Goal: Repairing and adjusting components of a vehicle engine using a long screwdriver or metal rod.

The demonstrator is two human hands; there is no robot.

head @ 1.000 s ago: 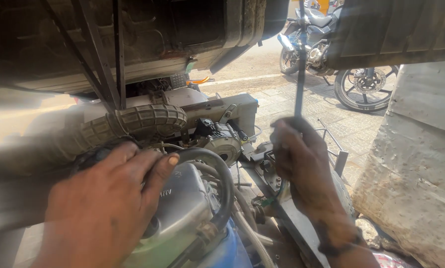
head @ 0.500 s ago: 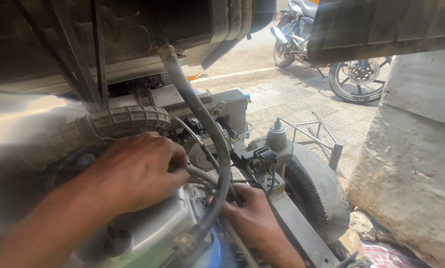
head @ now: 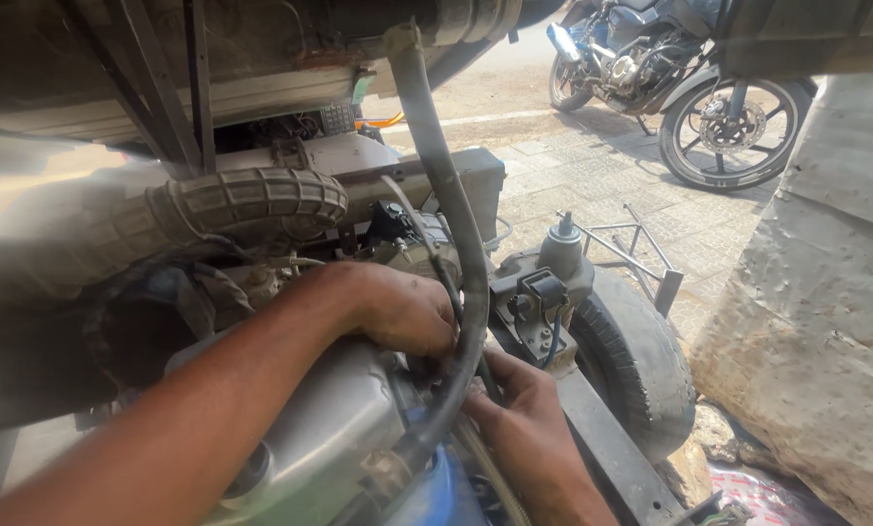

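My left hand [head: 392,307] reaches deep into a vehicle's engine bay, fingers curled behind a thick black rubber hose [head: 451,224] that curves from the top down to the engine. What the fingers grip is hidden. My right hand [head: 524,419] comes up from below, its fingers pressed against the lower part of the same hose near a thin black tube. A silver metal engine casing [head: 329,429] lies under my left forearm. A ribbed black air duct [head: 232,205] runs across the left, above my left hand.
A black tyre [head: 636,365] sits right of the engine, with a metal frame rail [head: 602,438] beside it. A grey concrete block [head: 816,331] fills the right side. A parked motorcycle [head: 670,78] stands on paving at the top right.
My right hand dropped from a raised rod at the right to low beside the hose. My left hand slid forward and deeper behind the hose, and the view shifted slightly.
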